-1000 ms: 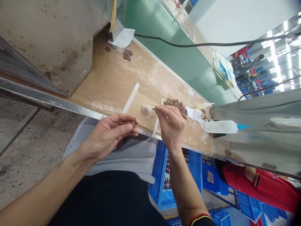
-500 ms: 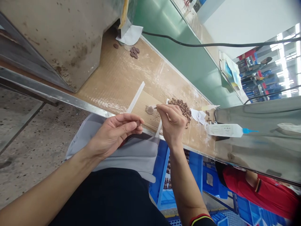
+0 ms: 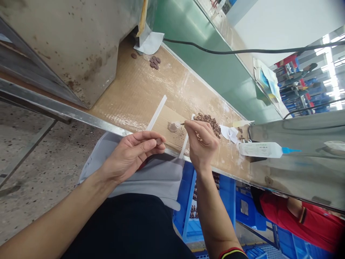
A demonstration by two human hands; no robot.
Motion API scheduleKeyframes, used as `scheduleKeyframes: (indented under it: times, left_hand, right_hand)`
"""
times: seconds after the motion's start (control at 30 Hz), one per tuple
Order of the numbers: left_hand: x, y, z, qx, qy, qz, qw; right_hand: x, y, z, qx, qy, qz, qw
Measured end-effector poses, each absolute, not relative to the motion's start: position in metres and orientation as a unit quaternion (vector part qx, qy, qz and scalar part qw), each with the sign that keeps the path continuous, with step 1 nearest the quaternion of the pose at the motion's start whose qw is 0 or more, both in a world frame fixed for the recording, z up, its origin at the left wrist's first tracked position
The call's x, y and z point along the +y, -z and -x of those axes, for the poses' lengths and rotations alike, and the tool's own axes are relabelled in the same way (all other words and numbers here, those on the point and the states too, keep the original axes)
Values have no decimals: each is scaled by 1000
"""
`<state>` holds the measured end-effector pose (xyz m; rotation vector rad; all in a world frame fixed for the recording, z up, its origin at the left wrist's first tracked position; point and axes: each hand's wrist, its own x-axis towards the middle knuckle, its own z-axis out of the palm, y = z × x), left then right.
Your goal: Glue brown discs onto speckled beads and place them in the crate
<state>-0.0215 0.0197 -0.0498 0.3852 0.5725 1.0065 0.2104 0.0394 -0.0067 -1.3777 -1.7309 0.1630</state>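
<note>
My left hand (image 3: 140,149) is closed in a pinch above the table's front edge, with a small round brownish piece (image 3: 159,141) between thumb and fingertips. My right hand (image 3: 202,140) pinches a thin dark stick-like tool (image 3: 183,124), most of which the fingers hide. The tool's tip points left, close to a small round blob or shallow dish of whitish, clear-looking stuff (image 3: 174,126) on a wooden board (image 3: 168,117). Behind my right hand lies a heap of small shiny copper-brown parts (image 3: 208,124), partly covered by the hand.
Dark brown discs (image 3: 154,62) lie at the table's far end by a big stained metal housing (image 3: 67,46). A white bottle with blue nozzle (image 3: 261,149) lies at right. Below the table stand blue crates (image 3: 228,194) with parts. A person in a red shirt (image 3: 299,219) is at lower right.
My right hand has drawn slightly right, away from the whitish stuff. The round piece in my left fingers now shows more plainly. The whole view has shifted slightly.
</note>
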Motion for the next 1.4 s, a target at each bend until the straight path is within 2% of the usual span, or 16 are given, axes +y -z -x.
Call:
scheduleKeyframes:
  times: [0.1,0.23,0.37,0.53,0.77,0.93,1.1,1.2,1.4]
  left_hand:
    - [21,51,20,274,-474,-174,819]
    - [22,50,16,267,-468,-173,824]
    - [22,47,14,268,-463,-166,829]
    - [21,48,15,280,-462,-171,824]
    - [19,52,11,282,-464,-172,822]
    - [19,51,11,279,-462,-174,823]
    - [19,50,12,277,-461,-167,826]
    - [19,49,12,269,-460,-168,829]
    - [19,49,9,248,-455,-149,842]
  right_hand:
    - [36,2,-210,-677,-35,566,470]
    - [35,3,-210,-694,-51,560,449]
    - [35,4,-213,-687,-30,554,469]
    - [33,7,-218,-714,-70,558,418]
    - [33,13,-216,-708,-56,573,408]
    - [34,16,-217,-701,-87,572,418]
    - [29,7,-215,-691,-68,572,438]
    - [19,-7,-207,-654,-111,570,484]
    - [-4,-25,-186,-562,-299,540,551]
